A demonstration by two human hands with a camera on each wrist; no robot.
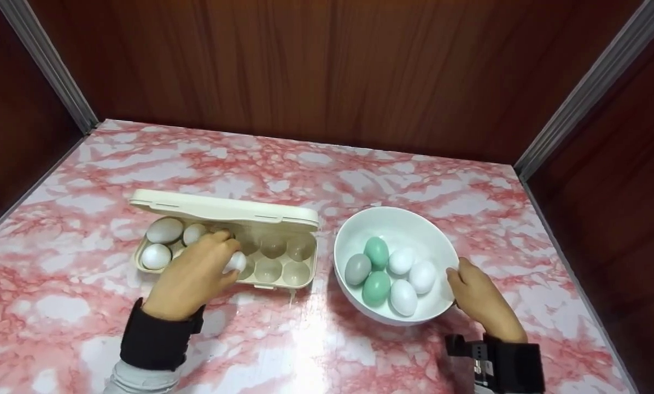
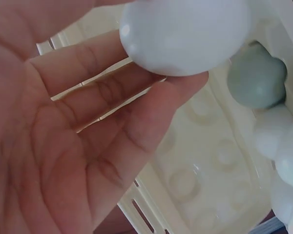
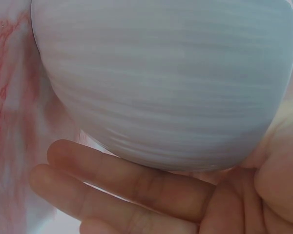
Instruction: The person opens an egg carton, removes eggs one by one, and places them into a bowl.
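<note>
Nearest the head camera are two wrists in dark cuffs, one at each lower corner, above a worktop (image 1: pixel 283 350) with a pink and white marbled surface. On the left, the left hand (image 1: pixel 193 279) reaches over the front edge of a cream egg carton (image 1: pixel 275 268) whose lid stands open at the back. Its fingers (image 2: pixel 151 117) are curled around a white egg (image 1: pixel 235 262), which sits at their tips just above the carton's front row of cups; the left wrist view shows the same egg (image 2: pixel 185 34) pinched against the fingertips with the moulded cups behind it. Three more white eggs (image 1: pixel 164 230) fill cups at the carton's left end, and the cups toward the right end stand bare. Just to the right of the carton is a white bowl (image 1: pixel 360 230) holding two green eggs (image 1: pixel 377 252), a grey egg (image 1: pixel 357 269) and three white ones. The right hand (image 1: pixel 477 298) rests against the bowl's right rim, its fingers (image 3: pixel 136 185) lying fairly straight under the bowl's outer wall, cupping rather than clenching it.
</note>
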